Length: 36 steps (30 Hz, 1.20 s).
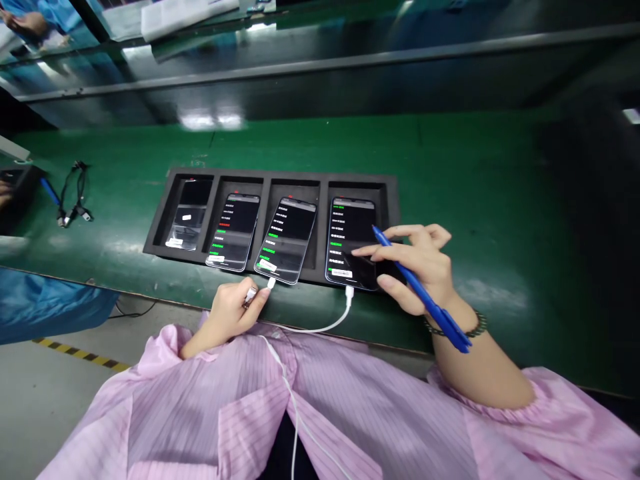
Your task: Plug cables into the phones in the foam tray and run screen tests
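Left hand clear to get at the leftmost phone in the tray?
Likely yes: nothing covers the leftmost phone in the foam tray, and the left hand is close by. Its fingers are on a white plug, so they'd probably need freeing first.

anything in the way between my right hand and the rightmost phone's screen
Nothing visible. The right hand has a fingertip over or on the rightmost phone's screen. The blue pen it holds slants beside that finger, and the white cable meets the phone's lower edge, clear of the fingers.
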Tool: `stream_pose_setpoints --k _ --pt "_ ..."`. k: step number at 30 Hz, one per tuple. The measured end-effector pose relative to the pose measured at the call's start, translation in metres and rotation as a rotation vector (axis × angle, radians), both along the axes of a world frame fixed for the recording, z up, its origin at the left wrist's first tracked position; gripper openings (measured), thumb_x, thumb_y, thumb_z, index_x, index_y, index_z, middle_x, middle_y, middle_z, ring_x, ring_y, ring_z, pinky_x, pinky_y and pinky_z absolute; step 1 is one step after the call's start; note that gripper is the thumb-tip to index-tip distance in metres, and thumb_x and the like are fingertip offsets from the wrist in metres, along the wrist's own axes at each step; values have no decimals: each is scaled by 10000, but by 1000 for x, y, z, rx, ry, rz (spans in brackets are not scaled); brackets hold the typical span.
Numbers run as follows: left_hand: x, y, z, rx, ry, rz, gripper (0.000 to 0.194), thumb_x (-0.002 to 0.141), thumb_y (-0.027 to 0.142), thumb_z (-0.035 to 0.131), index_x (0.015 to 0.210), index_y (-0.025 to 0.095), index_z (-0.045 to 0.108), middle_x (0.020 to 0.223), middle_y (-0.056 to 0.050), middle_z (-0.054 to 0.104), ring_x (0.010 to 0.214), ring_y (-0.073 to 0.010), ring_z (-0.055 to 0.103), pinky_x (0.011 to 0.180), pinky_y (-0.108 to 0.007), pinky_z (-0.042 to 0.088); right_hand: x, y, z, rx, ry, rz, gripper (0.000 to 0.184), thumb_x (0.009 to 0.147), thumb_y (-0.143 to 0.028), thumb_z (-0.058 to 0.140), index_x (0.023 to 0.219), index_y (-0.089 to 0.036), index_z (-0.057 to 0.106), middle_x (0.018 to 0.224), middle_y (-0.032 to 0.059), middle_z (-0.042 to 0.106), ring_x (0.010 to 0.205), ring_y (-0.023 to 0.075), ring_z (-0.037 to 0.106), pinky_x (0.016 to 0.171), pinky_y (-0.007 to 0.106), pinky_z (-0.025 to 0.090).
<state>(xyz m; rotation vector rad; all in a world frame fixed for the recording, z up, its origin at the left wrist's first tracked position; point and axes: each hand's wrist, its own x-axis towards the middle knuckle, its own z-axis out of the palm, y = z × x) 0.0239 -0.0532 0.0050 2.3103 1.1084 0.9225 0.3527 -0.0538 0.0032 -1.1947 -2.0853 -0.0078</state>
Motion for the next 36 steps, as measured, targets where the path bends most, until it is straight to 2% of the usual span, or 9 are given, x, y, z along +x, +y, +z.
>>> stream_pose_setpoints --k 3,7,19,24,30,36 --pt "-1 0 0 -11 6 0 354 971 197 547 688 217 335 541 92 300 441 -68 325 474 -208 283 -1 1 -2 -46 3 18 373 989 -491 428 953 -269 726 836 42 728 929 279 616 850 484 330" --pt "-2 0 -1 -20 13 -4 353 971 195 546 688 217 338 543 92 294 441 -68 325 472 -211 278 -1 3 -7 -114 0 -76 373 996 -432 405 1018 -281 745 785 45 680 953 281 607 874 495 317" --pt "-1 0 -1 -24 7 -15 345 966 187 547 690 218 342 538 90 314 443 -71 328 472 -211 276 3 2 -9 -167 -16 -79 326 973 -413 447 1098 -294 725 871 59 691 982 299 581 907 521 307" --pt "-1 1 0 -19 7 -24 341 970 192 539 691 217 345 533 90 321 441 -70 329 473 -207 275 3 1 -7 -88 23 -46 318 977 -421 436 1080 -282 704 886 53 724 964 294 585 875 503 319" --pt "-1 1 2 -40 22 -25 347 963 200 535 671 215 349 515 85 329 436 -74 334 469 -214 277 1 0 -4 -90 54 -40 354 968 -486 432 997 -284 721 859 49 731 933 291 589 878 513 328" --pt "-1 0 4 -121 30 -3 358 975 260 512 659 215 352 508 76 337 441 -83 345 477 -222 279 -2 -1 1 -225 31 -76 414 927 -568 430 930 -293 739 840 51 734 935 309 603 898 530 317"
